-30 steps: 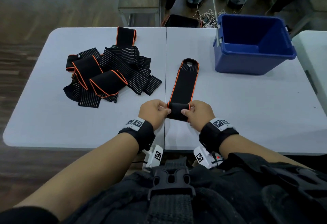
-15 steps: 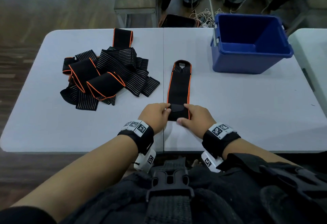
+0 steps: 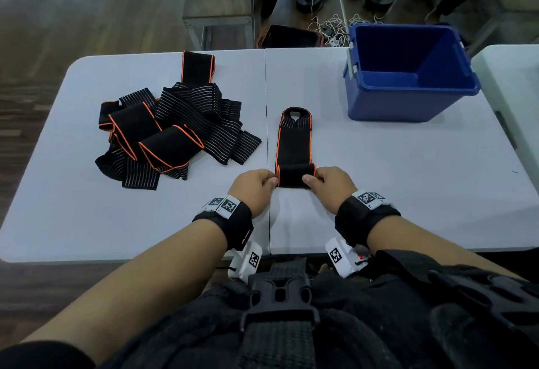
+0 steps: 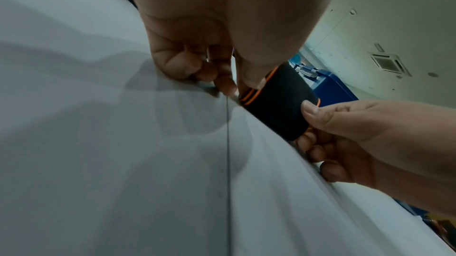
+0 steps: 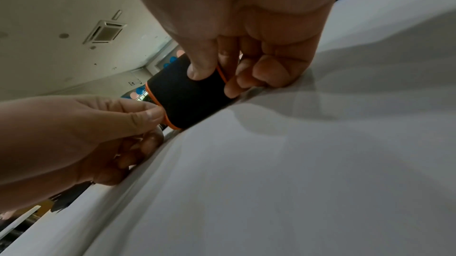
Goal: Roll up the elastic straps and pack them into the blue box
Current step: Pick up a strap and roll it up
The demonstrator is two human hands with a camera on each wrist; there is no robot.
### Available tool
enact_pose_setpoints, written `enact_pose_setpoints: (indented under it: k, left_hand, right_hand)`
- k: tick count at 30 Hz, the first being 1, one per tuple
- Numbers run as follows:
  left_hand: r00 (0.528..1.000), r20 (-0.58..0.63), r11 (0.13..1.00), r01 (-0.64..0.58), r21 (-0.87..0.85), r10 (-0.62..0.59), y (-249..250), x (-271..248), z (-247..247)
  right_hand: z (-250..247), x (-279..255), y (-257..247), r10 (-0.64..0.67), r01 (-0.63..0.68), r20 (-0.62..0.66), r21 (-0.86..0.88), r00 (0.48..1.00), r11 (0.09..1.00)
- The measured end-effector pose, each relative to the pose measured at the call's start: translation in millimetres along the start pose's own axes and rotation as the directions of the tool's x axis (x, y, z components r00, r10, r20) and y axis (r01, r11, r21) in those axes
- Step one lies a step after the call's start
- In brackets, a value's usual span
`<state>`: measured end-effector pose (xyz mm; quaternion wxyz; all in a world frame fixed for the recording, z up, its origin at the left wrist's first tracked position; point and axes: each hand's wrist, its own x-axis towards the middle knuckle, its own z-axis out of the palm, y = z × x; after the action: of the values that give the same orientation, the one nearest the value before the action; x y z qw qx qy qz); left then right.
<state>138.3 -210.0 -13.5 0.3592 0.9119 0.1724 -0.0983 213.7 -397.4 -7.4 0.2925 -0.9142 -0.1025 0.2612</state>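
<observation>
Straps (image 3: 175,132) lie heaped left of hands, box (image 3: 408,77) right.

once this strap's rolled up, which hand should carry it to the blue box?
Probably the right. Both hands pinch the roll: left hand at its left end, right hand at its right. The blue box sits far right on the table, on the right hand's side.

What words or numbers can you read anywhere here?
None: no readable words or numbers.
Wrist bands: square black-and-white code tags, patterns only, no letters.
Wrist cameras: the same kind of tags, no text.
Blue box, the strap: no label visible.
</observation>
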Motion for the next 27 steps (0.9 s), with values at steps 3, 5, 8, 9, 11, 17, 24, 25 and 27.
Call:
enact_pose_setpoints:
  k: [3,5,8,9,11,17,24,25,27]
  left_hand:
    - [0.999,0.015,0.999,0.037,0.008,-0.037,2,2,-1]
    - [0.997,0.037,0.998,0.064,0.029,-0.065,2,5,0]
    - [0.994,0.068,0.994,0.086,0.06,-0.09,5,7,-1]
    - [0.993,0.068,0.994,0.09,0.067,-0.095,5,7,-2]
    - [0.995,0.034,0.994,0.095,0.058,-0.097,6,7,-4]
    - [0.984,-0.075,0.965,0.143,-0.22,-0.163,11,4,-1]
    - [0.996,-0.051,0.995,-0.077,-0.058,0.074,5,-2,2]
    - [0.993,-0.025,0.994,-0.112,0.011,0.112,3,-1,3]
    - [0.983,0.038,0.973,-0.185,0.139,0.181,-1,0,2]
  right_hand:
    - [0,3,-1,0.025,-0.025,-0.004,-0.026,1.0,0.999]
    - [0,5,-1,0.044,-0.043,0.009,-0.047,0.999,0.998]
    - [0,8,-2,0.074,-0.072,0.022,-0.057,0.997,0.996]
    - [-1,9,-2,0.084,-0.083,0.02,-0.058,0.996,0.995]
    - [-1,9,-3,0.094,-0.093,0.007,-0.086,0.996,0.992]
    - [3,8,-7,0.096,-0.081,-0.13,0.118,0.987,0.99]
    - [-3,4,-6,-0.026,0.025,-0.039,-0.026,0.999,0.999]
    - [-4,2,-5,-0.056,0.055,0.0,-0.083,0.998,0.995]
    - [-6,0,-2,-0.093,0.105,0.078,-0.158,0.993,0.982]
